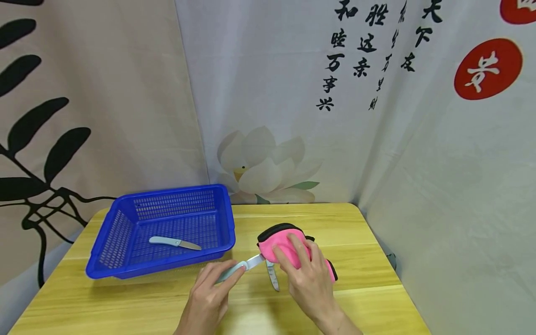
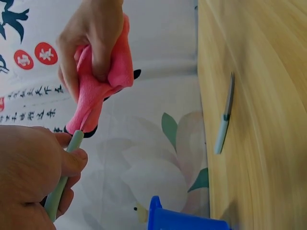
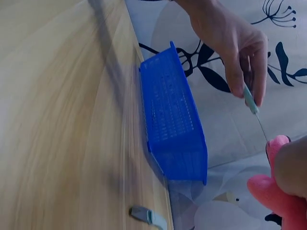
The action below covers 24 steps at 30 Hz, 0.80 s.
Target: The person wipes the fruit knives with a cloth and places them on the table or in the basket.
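Note:
My left hand [image 1: 211,288] grips the pale green handle of a small knife [image 1: 228,274], its blade pointing up and right. In my right hand [image 1: 311,284] is a pink cloth [image 1: 274,245] with black edging, bunched under the fingers. The cloth meets the blade near its tip, and in the left wrist view a fold of the pink cloth [image 2: 86,112] covers most of the blade. Below the cloth, a second small knife [image 1: 272,276] lies on the table, its handle end partly hidden in the head view.
A blue plastic basket [image 1: 228,223] with meshed walls stands at the table's back left. Inside it lies a third small knife [image 1: 173,242] with a pale handle. The wooden table [image 1: 351,316] ends at a printed curtain [image 1: 268,83] behind.

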Each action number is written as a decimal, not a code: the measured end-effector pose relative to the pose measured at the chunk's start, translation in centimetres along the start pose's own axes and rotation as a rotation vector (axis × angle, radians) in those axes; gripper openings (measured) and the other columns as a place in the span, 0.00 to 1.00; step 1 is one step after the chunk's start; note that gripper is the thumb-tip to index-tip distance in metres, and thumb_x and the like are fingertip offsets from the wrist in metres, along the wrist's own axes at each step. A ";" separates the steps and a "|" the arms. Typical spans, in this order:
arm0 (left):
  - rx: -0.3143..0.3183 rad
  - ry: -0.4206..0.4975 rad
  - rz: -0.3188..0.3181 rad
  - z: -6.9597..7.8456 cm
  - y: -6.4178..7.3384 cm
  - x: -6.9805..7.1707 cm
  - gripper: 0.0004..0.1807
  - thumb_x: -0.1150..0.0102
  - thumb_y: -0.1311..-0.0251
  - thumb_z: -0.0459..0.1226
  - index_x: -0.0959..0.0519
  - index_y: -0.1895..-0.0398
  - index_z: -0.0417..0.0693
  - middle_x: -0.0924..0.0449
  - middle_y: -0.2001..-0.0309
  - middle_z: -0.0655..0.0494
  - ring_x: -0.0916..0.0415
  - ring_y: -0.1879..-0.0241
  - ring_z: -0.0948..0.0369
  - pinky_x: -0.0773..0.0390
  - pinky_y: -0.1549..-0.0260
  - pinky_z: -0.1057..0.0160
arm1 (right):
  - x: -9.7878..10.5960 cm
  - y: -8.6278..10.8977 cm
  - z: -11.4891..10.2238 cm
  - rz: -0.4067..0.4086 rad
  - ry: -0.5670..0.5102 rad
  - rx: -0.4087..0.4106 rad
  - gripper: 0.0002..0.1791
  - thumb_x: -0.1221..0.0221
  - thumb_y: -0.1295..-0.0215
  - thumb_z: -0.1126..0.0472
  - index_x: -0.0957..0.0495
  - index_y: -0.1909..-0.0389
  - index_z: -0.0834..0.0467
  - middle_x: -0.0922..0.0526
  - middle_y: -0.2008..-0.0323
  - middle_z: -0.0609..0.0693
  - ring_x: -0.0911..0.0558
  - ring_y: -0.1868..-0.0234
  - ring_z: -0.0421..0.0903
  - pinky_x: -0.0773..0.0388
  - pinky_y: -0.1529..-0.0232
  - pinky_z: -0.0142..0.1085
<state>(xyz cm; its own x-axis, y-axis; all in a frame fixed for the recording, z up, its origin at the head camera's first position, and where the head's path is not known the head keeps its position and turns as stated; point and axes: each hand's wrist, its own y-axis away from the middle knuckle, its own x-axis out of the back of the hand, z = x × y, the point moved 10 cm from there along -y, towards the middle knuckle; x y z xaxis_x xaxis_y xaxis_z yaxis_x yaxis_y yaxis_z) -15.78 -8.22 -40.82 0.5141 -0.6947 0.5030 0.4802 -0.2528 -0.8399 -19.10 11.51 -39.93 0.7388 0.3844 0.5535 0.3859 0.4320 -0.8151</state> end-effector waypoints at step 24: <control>-0.008 -0.035 0.001 -0.4 0.0 -0.1 0.41 0.28 0.64 0.12 0.07 0.42 0.50 0.08 0.46 0.48 0.14 0.52 0.52 0.14 0.46 0.55 | 1.3 -0.8 -1.6 0.056 -0.104 0.012 0.19 0.51 0.08 0.52 0.10 0.40 0.48 0.15 0.35 0.62 0.22 0.50 0.60 0.14 0.56 0.48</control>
<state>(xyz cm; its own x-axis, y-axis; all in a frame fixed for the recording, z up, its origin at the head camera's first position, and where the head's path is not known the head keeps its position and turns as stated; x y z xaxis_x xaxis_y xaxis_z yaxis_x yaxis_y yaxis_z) -16.14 -8.43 -40.95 0.5387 -0.6712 0.5092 0.4740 -0.2581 -0.8418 -17.55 10.36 -38.88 0.6974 0.4911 0.5221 0.3381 0.4168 -0.8438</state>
